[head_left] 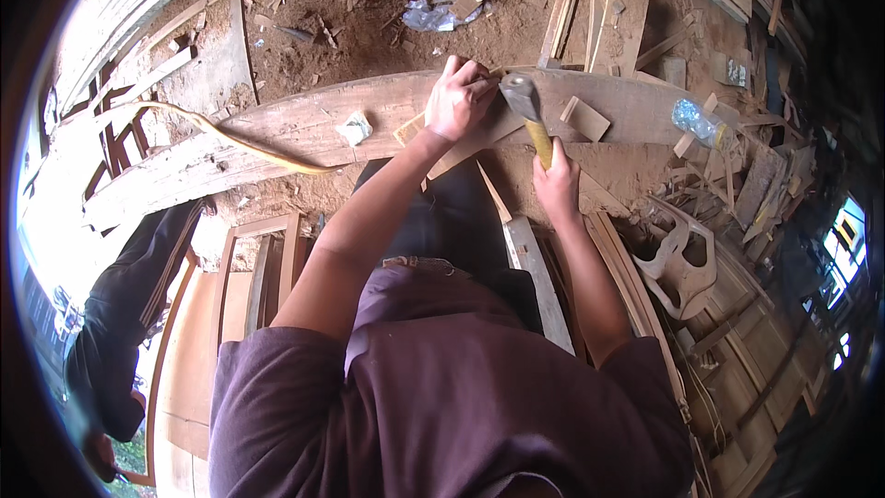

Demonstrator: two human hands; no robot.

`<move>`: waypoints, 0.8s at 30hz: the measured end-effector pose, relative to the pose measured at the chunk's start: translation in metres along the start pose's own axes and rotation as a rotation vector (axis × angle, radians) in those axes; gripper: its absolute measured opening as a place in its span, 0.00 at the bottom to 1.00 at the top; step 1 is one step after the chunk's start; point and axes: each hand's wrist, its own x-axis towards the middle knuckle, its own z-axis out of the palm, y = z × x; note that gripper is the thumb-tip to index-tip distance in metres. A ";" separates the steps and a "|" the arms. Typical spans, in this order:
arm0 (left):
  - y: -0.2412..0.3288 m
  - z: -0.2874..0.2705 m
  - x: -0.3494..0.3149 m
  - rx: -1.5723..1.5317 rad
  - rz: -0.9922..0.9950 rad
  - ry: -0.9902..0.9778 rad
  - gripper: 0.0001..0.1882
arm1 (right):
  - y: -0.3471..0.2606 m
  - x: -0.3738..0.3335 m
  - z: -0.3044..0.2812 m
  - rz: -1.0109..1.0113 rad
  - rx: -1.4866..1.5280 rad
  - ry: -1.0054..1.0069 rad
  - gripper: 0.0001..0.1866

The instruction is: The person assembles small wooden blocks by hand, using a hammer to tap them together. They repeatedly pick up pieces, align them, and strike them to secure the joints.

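Observation:
A hammer with a yellow handle and grey metal head is gripped in my right hand, its head just right of my left hand. My left hand is closed, fingertips pinched near the far edge of a long wooden plank. What those fingers hold is hidden. Beneath my left wrist, a light wooden piece pokes out, and another flat wooden piece slants across the plank below the hammer head. A small wood block lies on the plank to the right of the hammer.
On the plank are a crumpled white scrap and a curved yellowish strip; a clear plastic bottle lies at its right end. Sawdust covers the ground beyond. A carved wooden piece rests at right. Another person is at left.

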 end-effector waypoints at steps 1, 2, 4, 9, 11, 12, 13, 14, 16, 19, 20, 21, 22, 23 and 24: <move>-0.001 0.001 0.001 0.017 -0.002 -0.009 0.11 | 0.001 0.000 0.001 0.030 0.004 -0.030 0.25; -0.001 0.000 0.001 0.013 0.027 -0.010 0.12 | 0.001 -0.001 0.002 0.003 -0.022 -0.034 0.26; -0.001 -0.002 0.005 -0.042 0.032 0.009 0.11 | 0.001 -0.007 0.003 -0.043 -0.028 0.049 0.26; 0.009 -0.035 -0.002 0.038 -0.003 -0.043 0.27 | -0.008 -0.017 0.000 0.017 0.021 0.106 0.24; 0.012 -0.054 -0.018 0.194 -0.024 -0.164 0.43 | -0.012 -0.016 -0.004 0.076 0.067 0.040 0.22; 0.018 -0.059 -0.029 0.235 -0.074 -0.197 0.46 | -0.014 -0.016 -0.006 0.111 0.084 0.000 0.21; 0.020 -0.063 -0.035 0.277 -0.125 -0.230 0.50 | -0.016 -0.017 -0.006 0.144 0.101 -0.042 0.21; 0.018 -0.064 -0.037 0.370 -0.196 -0.431 0.60 | -0.017 -0.018 -0.006 0.084 0.096 0.001 0.21; 0.015 -0.062 -0.040 0.381 -0.172 -0.380 0.62 | -0.019 -0.022 -0.004 -0.001 0.079 0.064 0.22; 0.014 -0.059 -0.043 0.429 -0.183 -0.416 0.64 | -0.015 -0.030 0.006 -0.125 0.126 0.228 0.24; 0.012 -0.059 -0.043 0.423 -0.173 -0.404 0.64 | -0.012 -0.033 0.008 0.008 0.105 0.117 0.27; 0.012 -0.058 -0.043 0.419 -0.181 -0.422 0.64 | -0.008 -0.033 0.013 -0.041 0.143 0.131 0.27; 0.011 -0.058 -0.043 0.403 -0.183 -0.417 0.63 | -0.005 -0.034 0.017 -0.042 0.178 0.127 0.28; 0.011 -0.059 -0.044 0.404 -0.167 -0.399 0.63 | -0.002 -0.035 0.020 -0.051 0.231 0.135 0.29; 0.010 -0.059 -0.044 0.403 -0.165 -0.402 0.63 | 0.001 -0.037 0.024 -0.077 0.206 0.139 0.30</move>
